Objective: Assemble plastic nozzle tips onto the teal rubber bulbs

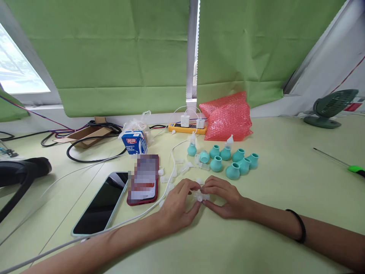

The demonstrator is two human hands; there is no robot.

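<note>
My left hand [181, 205] and my right hand [224, 196] meet over the table, fingers curled from both sides around a small clear plastic piece [201, 196]. Its exact shape is partly covered by my fingertips. Just beyond lie several translucent plastic nozzle pieces [186, 167], loose on the tabletop. Behind my right hand stands a group of teal rubber bulbs [216, 163], their round mouths mostly open. Two of them carry a translucent tip: a bulb at the left [192, 149] and one at the back [226, 153].
Left of my hands lie a red-cased phone [156, 182] and a dark-screened phone [99, 205], with a white cable [137, 217] crossing beside them. Behind are a milk carton [134, 142], a yellow power strip [178, 128] and red bubble wrap [228, 118]. At right lie a screwdriver [353, 168] and a fan [333, 108].
</note>
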